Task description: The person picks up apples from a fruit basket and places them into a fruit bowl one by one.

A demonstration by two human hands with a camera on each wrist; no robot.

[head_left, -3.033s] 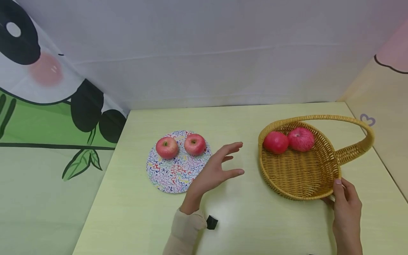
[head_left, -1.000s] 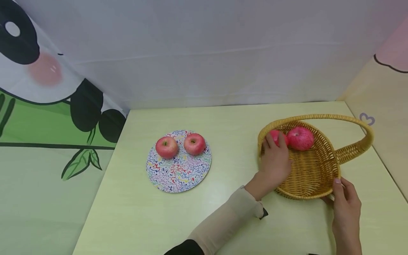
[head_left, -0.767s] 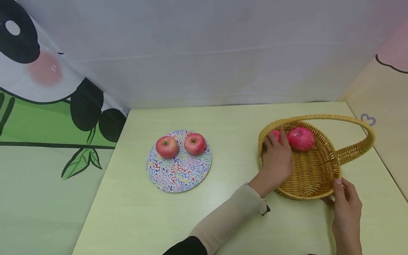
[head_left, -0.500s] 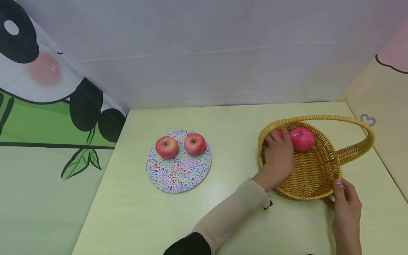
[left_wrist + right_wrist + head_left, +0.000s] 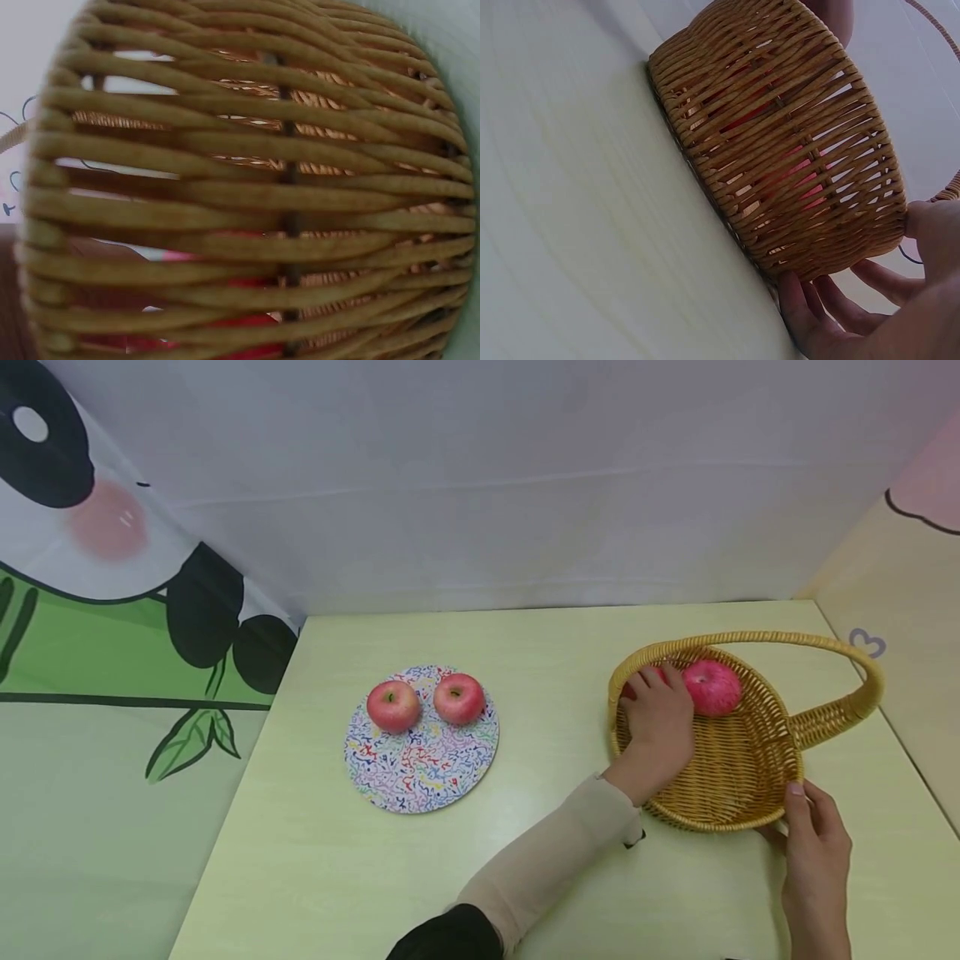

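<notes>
In the head view, a yellow-brown wicker basket [image 5: 723,793] with an arched handle stands on the right of the table. My left hand [image 5: 660,727] reaches over its left rim, fingers curled round a red apple [image 5: 628,692] that they largely cover. Beside that hand a streaked pink-red apple [image 5: 712,687] lies in the basket. My right hand [image 5: 817,839] holds the basket's near right rim, thumb on the edge. The right wrist view shows fingers [image 5: 844,307] against the basket's outer wall. Wicker fills most of the left wrist view, with red showing through the gaps.
On the left of the pale table [image 5: 555,652] lies a round plate [image 5: 408,785] with a multicoloured squiggle pattern. Two apples, one left [image 5: 393,707] and one right [image 5: 459,699], sit on its far half. A grey-white cloth wall [image 5: 480,527] rises behind the table.
My left hand has gone from beside the plate into the basket and onto the red apple. Over the last second it has shifted slightly right. The right hand has kept its hold.
</notes>
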